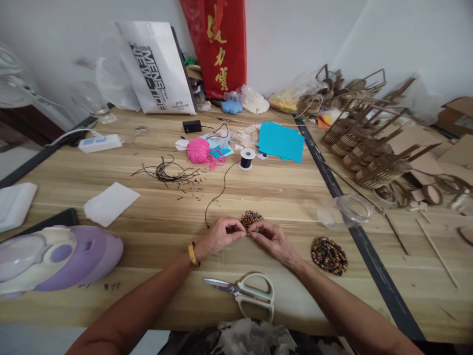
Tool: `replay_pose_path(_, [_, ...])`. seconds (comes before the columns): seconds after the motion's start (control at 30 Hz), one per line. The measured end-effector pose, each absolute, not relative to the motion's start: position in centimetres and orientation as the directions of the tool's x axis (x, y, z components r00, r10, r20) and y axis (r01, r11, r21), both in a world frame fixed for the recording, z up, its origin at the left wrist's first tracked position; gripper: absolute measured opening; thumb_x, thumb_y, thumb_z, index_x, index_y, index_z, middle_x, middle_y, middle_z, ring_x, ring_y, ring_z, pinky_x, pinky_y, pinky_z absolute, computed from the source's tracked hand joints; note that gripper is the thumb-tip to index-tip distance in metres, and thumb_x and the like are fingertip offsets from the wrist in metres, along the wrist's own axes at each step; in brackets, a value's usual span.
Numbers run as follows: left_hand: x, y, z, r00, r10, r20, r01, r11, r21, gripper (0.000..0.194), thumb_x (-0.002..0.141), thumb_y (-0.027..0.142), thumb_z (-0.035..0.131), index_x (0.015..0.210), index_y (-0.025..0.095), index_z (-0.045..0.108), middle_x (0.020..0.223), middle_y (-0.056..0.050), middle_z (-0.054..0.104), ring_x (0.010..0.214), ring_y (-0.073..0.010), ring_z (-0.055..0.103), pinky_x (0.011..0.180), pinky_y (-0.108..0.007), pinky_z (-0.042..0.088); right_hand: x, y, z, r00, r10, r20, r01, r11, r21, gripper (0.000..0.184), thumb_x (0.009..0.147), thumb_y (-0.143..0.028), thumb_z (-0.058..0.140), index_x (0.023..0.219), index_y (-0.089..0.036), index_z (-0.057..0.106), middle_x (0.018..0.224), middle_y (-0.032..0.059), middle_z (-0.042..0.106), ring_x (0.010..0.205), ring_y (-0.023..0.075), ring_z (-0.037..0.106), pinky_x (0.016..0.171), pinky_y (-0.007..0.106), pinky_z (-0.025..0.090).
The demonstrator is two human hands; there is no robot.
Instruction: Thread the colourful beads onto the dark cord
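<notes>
My left hand (pixel 222 233) and my right hand (pixel 272 239) meet fingertip to fingertip low over the table, both closed in a pinch. A tiny yellowish bead (pixel 250 233) shows at my right fingertips. What my left fingers pinch is too small to make out. Just beyond the fingertips lies a pile of small multicoloured beads (pixel 252 217), partly hidden by the hands. Thin black cord (pixel 224 183) runs from a white-flanged spool (pixel 247 159) and ends beside my left hand. Scissors (pixel 242 292) with pale handles lie partly open near the table's front edge.
Strung beads (pixel 329 256) lie coiled at right. Left are a purple-and-white appliance (pixel 77 256) and white paper (pixel 111 203). Cut black cords (pixel 166 171), pink yarn (pixel 198 150) and blue sheets (pixel 281 141) lie farther back. Small brown baskets (pixel 369 143) crowd the right.
</notes>
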State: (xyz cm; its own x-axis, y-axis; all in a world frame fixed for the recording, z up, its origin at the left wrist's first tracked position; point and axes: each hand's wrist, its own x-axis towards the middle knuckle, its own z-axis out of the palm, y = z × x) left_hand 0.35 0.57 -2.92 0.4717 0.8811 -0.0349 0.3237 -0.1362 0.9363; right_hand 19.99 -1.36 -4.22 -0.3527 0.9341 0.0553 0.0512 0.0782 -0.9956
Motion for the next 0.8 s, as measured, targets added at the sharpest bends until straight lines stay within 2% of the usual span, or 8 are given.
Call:
replay_pose_path(0.4, [0.42, 0.47, -2.59, 0.471, 0.880, -0.058, 0.346, -0.124, 0.930, 0.011, 0.077, 0.021, 0.062, 0.075, 0.013, 0.068, 0.071, -0.002, 0.067, 0.068, -0.0131, 0.057, 0.065, -0.023, 0.043, 19.90, -1.37, -4.15, -0.352, 0.933, 0.078, 0.087, 0.115, -0.990, 0.022, 0.083, -0.039, 0.062, 0.087, -0.017, 0.064, 0.076, 0.0034, 0.064, 0.069, 0.0142, 0.057, 0.060, 0.024, 0.046])
replay_pose_path(0.8, [0.44, 0.40, -2.45, 0.475, 0.879, -0.040, 0.343, -0.143, 0.928, 0.009, 0.076, 0.020, 0.062, 0.075, 0.013, 0.068, 0.072, -0.002, 0.067, 0.067, -0.0128, 0.056, 0.065, -0.023, 0.043, 20.01, -1.38, -4.41, -0.367, 0.927, 0.082, 0.079, 0.119, -0.990, 0.019, 0.084, -0.036, 0.061, 0.089, -0.017, 0.064, 0.081, 0.0048, 0.065, 0.074, 0.0151, 0.058, 0.065, 0.026, 0.047])
